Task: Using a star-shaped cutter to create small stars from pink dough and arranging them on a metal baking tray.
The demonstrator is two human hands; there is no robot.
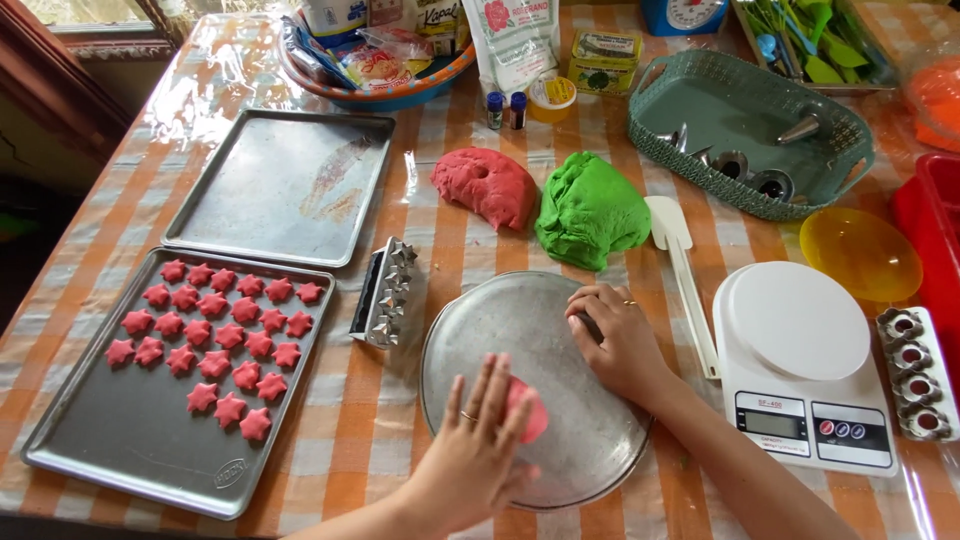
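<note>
My left hand [470,450] lies flat, fingers together, pressing on a small piece of red dough [530,410] on a round metal plate [530,320]. My right hand [615,340] rests curled on the plate's right side; what is under it is hidden. Behind the plate sit a big lump of red dough [485,185] and a big lump of green dough [590,210]. A metal star-shaped cutter block [388,292] stands left of the plate.
A baking tray [130,450] at the left holds several red star shapes [215,335]; an empty tray [285,185] lies behind it. A white spatula [680,275], white kitchen scale [800,365], yellow bowl [860,250], green basket [750,130] with metal nozzles and a red tub [935,240] crowd the right.
</note>
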